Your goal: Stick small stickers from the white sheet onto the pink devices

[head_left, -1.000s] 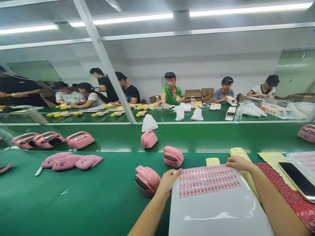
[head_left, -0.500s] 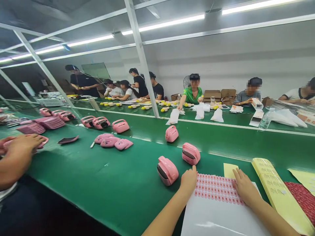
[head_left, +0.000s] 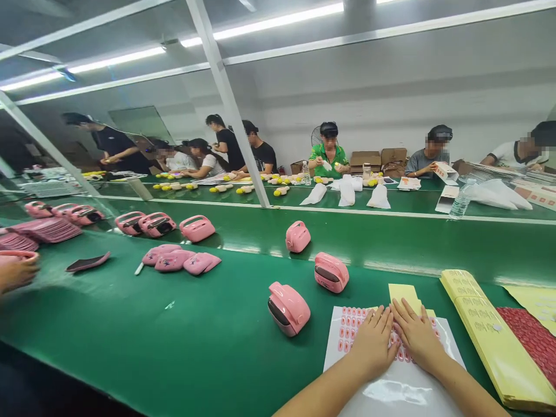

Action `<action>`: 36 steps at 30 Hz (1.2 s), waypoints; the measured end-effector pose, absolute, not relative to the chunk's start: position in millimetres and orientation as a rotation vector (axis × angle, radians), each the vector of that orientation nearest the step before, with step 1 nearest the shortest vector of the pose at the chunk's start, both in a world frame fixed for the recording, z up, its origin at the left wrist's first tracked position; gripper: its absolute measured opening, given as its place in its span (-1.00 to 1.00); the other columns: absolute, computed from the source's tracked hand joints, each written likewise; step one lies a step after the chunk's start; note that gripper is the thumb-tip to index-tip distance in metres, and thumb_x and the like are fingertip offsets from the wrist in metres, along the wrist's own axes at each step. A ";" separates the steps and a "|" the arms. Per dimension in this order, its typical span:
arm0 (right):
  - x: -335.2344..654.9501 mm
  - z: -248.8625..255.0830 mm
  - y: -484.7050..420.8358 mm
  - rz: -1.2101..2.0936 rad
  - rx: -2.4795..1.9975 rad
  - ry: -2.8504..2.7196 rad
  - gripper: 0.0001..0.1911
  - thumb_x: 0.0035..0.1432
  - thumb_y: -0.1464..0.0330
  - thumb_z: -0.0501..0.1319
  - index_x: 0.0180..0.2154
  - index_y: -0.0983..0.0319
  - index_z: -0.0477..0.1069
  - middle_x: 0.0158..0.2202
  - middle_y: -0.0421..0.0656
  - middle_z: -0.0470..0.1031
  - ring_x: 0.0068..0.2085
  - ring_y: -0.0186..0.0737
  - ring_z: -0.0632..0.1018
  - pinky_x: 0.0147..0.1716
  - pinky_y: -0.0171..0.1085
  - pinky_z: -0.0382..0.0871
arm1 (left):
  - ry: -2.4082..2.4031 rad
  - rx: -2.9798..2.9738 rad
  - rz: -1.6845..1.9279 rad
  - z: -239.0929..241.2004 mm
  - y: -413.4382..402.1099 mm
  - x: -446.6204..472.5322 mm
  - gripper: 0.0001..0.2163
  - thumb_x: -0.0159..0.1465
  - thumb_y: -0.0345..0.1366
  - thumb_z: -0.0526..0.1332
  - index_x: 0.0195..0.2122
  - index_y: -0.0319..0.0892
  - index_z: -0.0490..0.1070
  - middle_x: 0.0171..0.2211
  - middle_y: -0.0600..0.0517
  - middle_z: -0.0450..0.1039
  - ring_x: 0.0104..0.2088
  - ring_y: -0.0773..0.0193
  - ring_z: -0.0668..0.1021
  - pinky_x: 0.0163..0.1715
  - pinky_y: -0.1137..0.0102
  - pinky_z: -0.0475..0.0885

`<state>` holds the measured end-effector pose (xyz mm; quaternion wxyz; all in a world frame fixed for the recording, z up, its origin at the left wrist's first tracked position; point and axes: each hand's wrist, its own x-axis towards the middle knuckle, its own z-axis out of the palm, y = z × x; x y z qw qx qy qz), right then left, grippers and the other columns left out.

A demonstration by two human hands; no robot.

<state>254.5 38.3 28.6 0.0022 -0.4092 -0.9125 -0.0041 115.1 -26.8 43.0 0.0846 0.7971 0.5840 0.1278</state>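
A white glossy sheet with rows of small pink stickers lies on the green table in front of me. My left hand lies flat on the sticker rows, fingers stretched out. My right hand rests flat beside it, touching it, fingers spread over the stickers too. Neither hand holds anything. A pink handbag-shaped device stands just left of the sheet, and another one stands behind it.
A stack of yellow printed sheets and a red patterned sheet lie to the right. More pink devices and flat pink pieces sit to the left. A co-worker's hand is at the left edge. Several people work at the far bench.
Both my hands have moved from the sheet's outer top edges to its middle and now lie side by side on the stickers. The view has shifted slightly right.
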 end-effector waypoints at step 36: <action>98.0 158.2 31.5 0.626 -1.187 -2.463 -0.57 0.11 0.36 0.06 0.04 0.30 0.18 0.03 0.08 0.29 -0.02 -0.03 0.41 -0.14 -0.14 0.30 | 1.666 2.528 0.454 51.4 -68.5 69.1 -0.56 0.13 -0.45 0.01 0.09 -0.23 0.17 0.13 -0.20 0.14 0.17 -0.02 0.13 0.07 -0.03 0.12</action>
